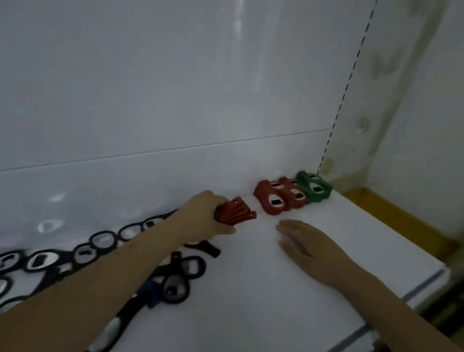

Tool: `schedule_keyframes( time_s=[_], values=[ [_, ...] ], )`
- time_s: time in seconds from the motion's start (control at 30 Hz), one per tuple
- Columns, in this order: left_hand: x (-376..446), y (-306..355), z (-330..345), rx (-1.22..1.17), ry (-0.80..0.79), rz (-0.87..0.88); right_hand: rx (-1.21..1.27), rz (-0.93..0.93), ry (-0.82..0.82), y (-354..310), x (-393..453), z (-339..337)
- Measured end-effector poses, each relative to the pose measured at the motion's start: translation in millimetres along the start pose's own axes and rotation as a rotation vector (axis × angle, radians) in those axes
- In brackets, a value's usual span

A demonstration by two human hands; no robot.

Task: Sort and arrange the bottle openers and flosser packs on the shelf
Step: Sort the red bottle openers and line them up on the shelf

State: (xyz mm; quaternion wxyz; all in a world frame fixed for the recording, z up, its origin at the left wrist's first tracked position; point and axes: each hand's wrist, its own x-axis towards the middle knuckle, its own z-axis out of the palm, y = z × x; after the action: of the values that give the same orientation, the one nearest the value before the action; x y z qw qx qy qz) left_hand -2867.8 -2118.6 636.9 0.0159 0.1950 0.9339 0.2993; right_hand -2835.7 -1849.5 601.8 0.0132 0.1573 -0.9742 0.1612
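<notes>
Head view looks down on a white shelf board (280,315) whose front edge, trimmed with a grey strip (351,339), runs diagonally at lower right. Nearest, on the left, a loose scatter of black ring-ended bottle openers (45,262) lies partly under the left forearm, some overlapping, with one dark blue opener (152,292) among them; blur hides their finer detail. Between this scatter and the front edge the board is bare, a broad open strip reaching toward the right corner. On that bare patch the right hand (304,244) lies flat, palm down, fingers loosely spread and holding nothing. Just beyond and to its left, the left hand (204,219) is closed around a fanned bunch of red plastic bottle openers (236,212), their tips pointing right. A narrow gap separates that bunch from a short row of red openers (273,200) stood against the white back panel (149,76). Touching the row's far end, green openers (313,186) sit in the rear corner, beside a slotted upright (345,87). No flosser packs can be made out.
</notes>
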Motion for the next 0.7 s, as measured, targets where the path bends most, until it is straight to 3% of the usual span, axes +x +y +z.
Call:
schedule_keyframes(
  time_s=[0.2, 0.37, 0.57, 0.7],
  values=[
    [90.5, -2.6, 18.7, 0.367, -0.167, 0.048, 0.031, -0.188, 0.102, 28.9, 13.7, 11.1],
    [113.7, -5.5, 8.3, 0.388, -0.336, 0.082, 0.139, -0.189, 0.100, 39.9, 24.8, 14.4],
    [127.6, 8.2, 15.6, 0.512, -0.400, 0.189, 0.183, -0.242, 0.115, 41.9, 34.7, 12.7],
    [132.9, 18.5, 18.7, 0.663, -0.337, 0.344, 0.218, -0.264, 0.116, 37.8, 39.6, 15.4]
  ],
)
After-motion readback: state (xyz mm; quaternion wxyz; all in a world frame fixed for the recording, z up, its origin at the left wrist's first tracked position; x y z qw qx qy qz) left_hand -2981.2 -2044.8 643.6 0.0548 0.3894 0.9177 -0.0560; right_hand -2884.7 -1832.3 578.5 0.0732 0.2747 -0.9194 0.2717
